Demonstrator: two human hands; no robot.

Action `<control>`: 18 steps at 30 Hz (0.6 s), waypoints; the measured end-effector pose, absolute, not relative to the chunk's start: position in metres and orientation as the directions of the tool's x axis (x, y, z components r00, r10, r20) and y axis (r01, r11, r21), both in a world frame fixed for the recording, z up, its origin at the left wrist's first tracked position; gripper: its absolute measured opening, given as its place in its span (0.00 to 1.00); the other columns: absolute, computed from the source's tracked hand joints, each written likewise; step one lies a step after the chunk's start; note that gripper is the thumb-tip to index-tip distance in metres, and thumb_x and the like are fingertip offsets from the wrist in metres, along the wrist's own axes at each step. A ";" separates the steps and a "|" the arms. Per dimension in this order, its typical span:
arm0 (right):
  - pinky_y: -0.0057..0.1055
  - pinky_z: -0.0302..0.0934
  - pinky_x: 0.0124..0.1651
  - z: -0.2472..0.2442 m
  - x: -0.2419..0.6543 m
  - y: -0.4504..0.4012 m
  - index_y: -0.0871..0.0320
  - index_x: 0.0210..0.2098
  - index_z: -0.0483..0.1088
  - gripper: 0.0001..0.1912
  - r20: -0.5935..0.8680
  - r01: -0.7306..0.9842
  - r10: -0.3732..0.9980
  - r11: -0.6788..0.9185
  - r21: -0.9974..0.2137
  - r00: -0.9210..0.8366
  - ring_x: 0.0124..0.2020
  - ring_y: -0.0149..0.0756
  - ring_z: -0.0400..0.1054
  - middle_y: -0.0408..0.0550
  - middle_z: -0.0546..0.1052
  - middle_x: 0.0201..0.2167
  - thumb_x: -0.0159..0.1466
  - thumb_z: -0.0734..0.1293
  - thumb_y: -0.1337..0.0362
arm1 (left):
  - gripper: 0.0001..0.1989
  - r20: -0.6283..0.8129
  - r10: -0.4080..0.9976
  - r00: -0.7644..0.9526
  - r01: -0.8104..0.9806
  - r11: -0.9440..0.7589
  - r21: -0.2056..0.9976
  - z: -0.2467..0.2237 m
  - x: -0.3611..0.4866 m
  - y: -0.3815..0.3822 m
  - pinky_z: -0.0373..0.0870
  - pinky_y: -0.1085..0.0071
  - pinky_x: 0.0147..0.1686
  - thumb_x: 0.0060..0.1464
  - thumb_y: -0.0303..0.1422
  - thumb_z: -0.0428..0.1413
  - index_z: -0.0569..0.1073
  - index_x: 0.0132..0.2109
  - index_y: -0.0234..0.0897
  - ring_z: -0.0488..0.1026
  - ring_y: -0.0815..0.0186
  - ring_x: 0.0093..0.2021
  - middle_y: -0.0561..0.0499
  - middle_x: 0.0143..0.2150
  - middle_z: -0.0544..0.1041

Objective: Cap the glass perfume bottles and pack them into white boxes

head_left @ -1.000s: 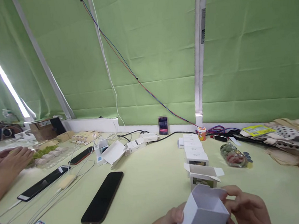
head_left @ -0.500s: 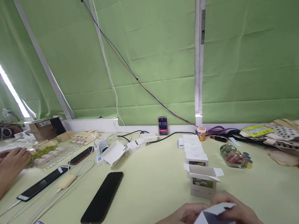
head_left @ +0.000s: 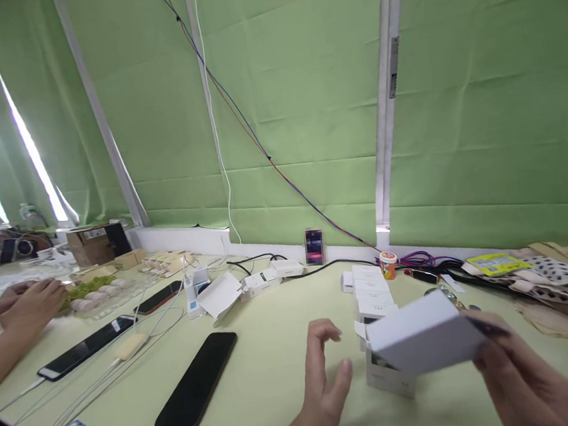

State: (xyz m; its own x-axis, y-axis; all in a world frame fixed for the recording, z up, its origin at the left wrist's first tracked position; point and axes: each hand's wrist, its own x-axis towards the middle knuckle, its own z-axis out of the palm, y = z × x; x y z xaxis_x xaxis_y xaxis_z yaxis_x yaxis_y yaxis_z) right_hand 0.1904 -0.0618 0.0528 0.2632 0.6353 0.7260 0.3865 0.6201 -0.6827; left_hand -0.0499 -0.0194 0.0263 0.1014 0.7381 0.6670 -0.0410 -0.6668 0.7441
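Note:
My right hand (head_left: 522,367) grips a small white cardboard box (head_left: 426,334) by its right end and holds it tilted above the table. Left of it, my left hand (head_left: 324,376) is raised with thumb and fingers apart, holding nothing. Behind and below the held box stands another white box (head_left: 391,378) with a picture on its front, largely covered by the one I hold. Farther back, a row of similar white boxes (head_left: 372,290) runs away from me.
A black phone (head_left: 197,382) lies left of my hands. Charging cables, a power strip (head_left: 191,292) and an opened white carton (head_left: 220,296) lie beyond it. At far left, another person's hands (head_left: 34,307) touch green and pale round items. An orange cup (head_left: 388,265) stands at the back.
My left hand has let go of the white box and opened. The right hand has lifted the box up and turned it over the standing one. The view has shifted slightly.

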 end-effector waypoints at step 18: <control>0.31 0.58 0.33 0.119 0.207 -0.011 0.53 0.31 0.69 0.13 0.682 0.455 0.687 0.538 -0.710 0.251 0.31 0.37 0.62 0.43 0.66 0.30 0.65 0.62 0.52 | 0.09 0.594 0.720 0.358 0.197 -0.681 0.706 0.017 -0.025 -0.001 0.61 0.57 0.58 0.53 0.21 0.55 0.72 0.39 0.38 0.60 0.56 0.59 0.45 0.55 0.61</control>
State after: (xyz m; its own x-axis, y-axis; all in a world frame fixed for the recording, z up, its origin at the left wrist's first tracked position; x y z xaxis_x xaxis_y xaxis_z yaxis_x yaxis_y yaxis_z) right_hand 0.2067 -0.0108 0.1190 0.2508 0.6873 0.6817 0.4554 0.5376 -0.7096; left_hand -0.0250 -0.0011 0.0167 0.3581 0.7200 0.5945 0.1970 -0.6806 0.7057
